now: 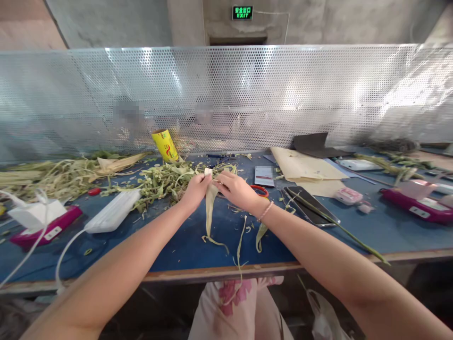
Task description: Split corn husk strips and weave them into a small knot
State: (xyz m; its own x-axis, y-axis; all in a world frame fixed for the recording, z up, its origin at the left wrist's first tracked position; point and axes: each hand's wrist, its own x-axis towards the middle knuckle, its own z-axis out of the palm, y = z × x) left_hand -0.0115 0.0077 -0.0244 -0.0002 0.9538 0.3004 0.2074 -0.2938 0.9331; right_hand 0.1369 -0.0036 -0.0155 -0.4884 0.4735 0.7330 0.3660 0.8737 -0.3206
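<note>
blue tabletop point(187, 255), smooth and littered with plant scraps, spans the space before you, its brown front edge just beyond the pale cloth point(208, 311) over your lap. a thin, frayed strip point(239, 250) trails over that edge. on your left, a white rounded slab point(113, 210) with a cable lies flat; on your right, a glossy dark phone point(311, 206) has a long, ridged green stem point(336, 222) lying across it. above the table's middle, your left hand point(195, 191) pinches the top of a pale, papery leaf point(210, 208), which hangs down and tapers to a curling tail. your right hand point(239, 189) is narrowed, fingertips bent against the same leaf near its top; you cannot tell whether they grip it. a red-orange loop point(260, 190) sits just beside that hand. past your left hand spreads a crinkled heap of greenish leaves point(170, 182), then a tilted yellow cylinder point(165, 145). farther back stand a shiny perforated metal screen point(247, 85), rough grey concrete point(307, 23) and a glowing green exit sign point(242, 12).
</note>
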